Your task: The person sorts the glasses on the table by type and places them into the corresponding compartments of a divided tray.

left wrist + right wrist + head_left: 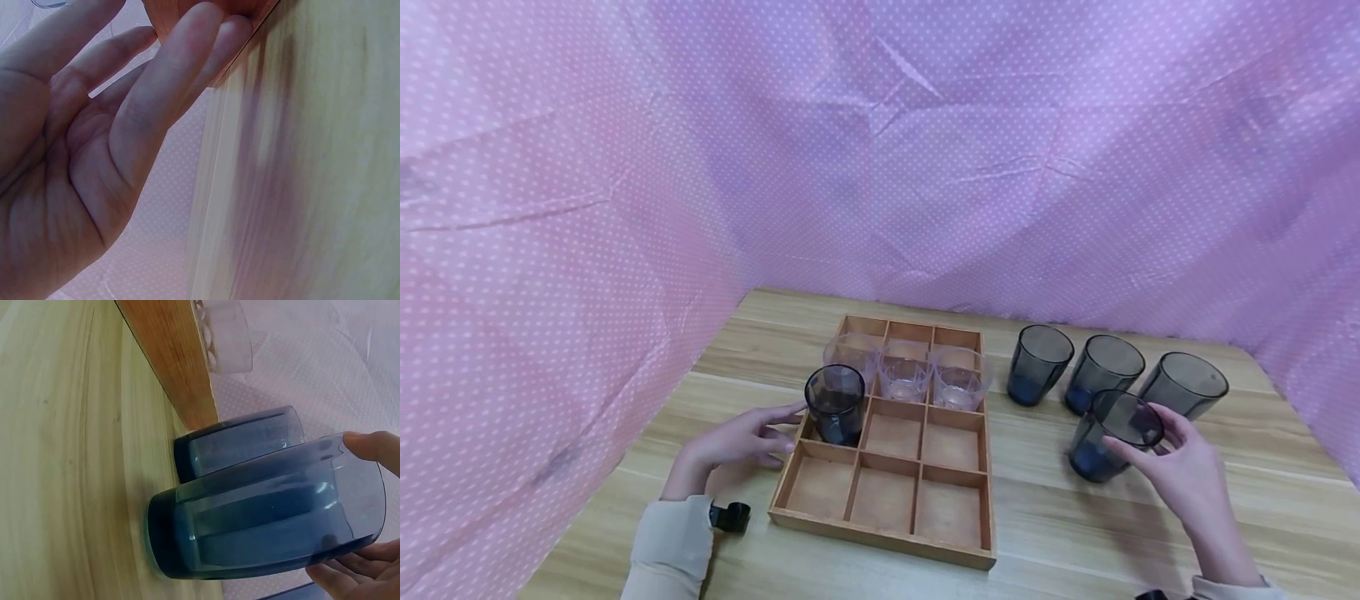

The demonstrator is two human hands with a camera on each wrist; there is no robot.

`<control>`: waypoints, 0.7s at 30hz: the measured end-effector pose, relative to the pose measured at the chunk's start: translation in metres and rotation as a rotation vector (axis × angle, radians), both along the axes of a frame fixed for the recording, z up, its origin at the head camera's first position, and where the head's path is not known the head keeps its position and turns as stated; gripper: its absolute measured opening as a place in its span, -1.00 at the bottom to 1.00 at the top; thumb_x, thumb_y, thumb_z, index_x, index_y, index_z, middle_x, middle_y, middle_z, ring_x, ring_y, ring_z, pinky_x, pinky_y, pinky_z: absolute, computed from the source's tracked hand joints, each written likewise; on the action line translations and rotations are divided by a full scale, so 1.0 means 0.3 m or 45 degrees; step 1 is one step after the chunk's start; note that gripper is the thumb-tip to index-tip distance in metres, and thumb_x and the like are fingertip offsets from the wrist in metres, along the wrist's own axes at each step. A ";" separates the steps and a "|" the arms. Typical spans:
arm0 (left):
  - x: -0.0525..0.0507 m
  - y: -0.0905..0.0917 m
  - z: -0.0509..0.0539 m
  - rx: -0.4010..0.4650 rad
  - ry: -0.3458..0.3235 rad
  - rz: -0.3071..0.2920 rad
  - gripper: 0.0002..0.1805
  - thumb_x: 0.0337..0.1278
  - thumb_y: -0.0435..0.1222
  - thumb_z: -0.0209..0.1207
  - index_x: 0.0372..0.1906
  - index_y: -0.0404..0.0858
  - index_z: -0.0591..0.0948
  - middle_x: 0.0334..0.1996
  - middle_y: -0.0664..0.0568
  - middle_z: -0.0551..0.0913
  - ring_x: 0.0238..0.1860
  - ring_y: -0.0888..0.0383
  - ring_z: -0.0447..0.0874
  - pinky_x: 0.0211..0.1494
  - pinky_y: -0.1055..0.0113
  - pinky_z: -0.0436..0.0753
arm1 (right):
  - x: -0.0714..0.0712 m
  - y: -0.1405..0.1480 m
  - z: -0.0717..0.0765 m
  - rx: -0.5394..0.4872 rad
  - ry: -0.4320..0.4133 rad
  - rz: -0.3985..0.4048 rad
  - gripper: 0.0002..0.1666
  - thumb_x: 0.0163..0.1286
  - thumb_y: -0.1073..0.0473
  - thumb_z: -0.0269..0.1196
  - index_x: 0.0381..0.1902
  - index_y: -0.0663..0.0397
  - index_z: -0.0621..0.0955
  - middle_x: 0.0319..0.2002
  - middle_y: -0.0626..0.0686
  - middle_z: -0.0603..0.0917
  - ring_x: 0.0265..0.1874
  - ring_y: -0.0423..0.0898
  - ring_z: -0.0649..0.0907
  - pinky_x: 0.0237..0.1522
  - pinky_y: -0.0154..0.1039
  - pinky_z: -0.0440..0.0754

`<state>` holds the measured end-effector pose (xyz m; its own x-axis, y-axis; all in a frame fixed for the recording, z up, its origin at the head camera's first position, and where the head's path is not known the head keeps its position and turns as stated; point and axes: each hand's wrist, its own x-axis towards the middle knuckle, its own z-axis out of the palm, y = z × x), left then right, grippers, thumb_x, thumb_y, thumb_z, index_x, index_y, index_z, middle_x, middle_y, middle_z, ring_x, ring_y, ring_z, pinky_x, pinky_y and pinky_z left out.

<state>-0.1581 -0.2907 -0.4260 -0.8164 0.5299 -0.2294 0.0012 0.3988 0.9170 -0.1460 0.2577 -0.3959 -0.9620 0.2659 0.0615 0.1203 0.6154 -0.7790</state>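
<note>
My right hand (1191,467) grips a dark tinted glass (1105,442) near its rim, thumb on one side and fingers on the other. The right wrist view shows this glass (269,515) slightly tilted, its base close to the tabletop; I cannot tell whether it touches. At the left side of a wooden compartment tray (880,537), my left hand (745,442) rests its extended fingers (169,69) against the edge. Another dark glass (837,408) stands in the left compartment of the tray, beside those fingers. Three clear glasses (904,379) fill a row behind it.
Three more dark glasses stand right of the tray: one nearest it (1037,367), a middle one (1101,371) and a right one (1183,383) partly hidden behind the held glass. Pink dotted cloth (880,208) hangs around the back and sides of the wooden table (1045,533).
</note>
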 end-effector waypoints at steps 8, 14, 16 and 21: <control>0.001 0.001 -0.002 -0.013 0.011 0.000 -0.17 0.30 -0.24 0.16 0.51 -0.36 0.01 0.40 -0.56 0.06 0.17 -0.19 0.52 0.04 0.17 0.73 | 0.009 -0.021 0.029 0.023 0.057 0.099 0.01 0.10 0.00 0.49 0.40 0.23 0.30 0.30 0.26 0.48 -0.23 -0.85 0.28 -0.26 -0.86 0.35; -0.002 0.000 -0.015 -0.006 0.016 0.001 -0.17 0.29 -0.24 0.17 0.51 -0.34 0.02 0.41 -0.56 0.06 0.18 -0.19 0.52 0.04 0.16 0.73 | 0.018 -0.068 0.055 -0.065 0.155 0.198 -0.10 0.08 0.10 0.50 0.33 0.25 0.38 -0.21 -0.72 0.44 -0.20 -0.82 0.40 -0.21 -0.83 0.40; -0.004 -0.001 -0.021 -0.004 0.018 0.004 -0.18 0.29 -0.24 0.17 0.51 -0.34 0.02 0.41 -0.56 0.06 0.18 -0.18 0.52 0.04 0.16 0.73 | 0.018 -0.090 0.067 -0.093 0.172 0.222 -0.12 0.08 0.14 0.50 0.31 0.23 0.40 -0.20 -0.73 0.44 -0.18 -0.81 0.42 -0.19 -0.84 0.41; -0.007 -0.001 -0.033 0.002 0.021 0.010 -0.18 0.30 -0.24 0.17 0.51 -0.33 0.03 0.41 -0.56 0.07 0.18 -0.17 0.51 0.05 0.15 0.73 | 0.016 -0.147 0.097 -0.074 0.146 0.258 -0.10 0.08 0.10 0.50 0.35 0.16 0.38 0.13 -0.30 0.56 -0.11 -0.81 0.36 -0.15 -0.83 0.42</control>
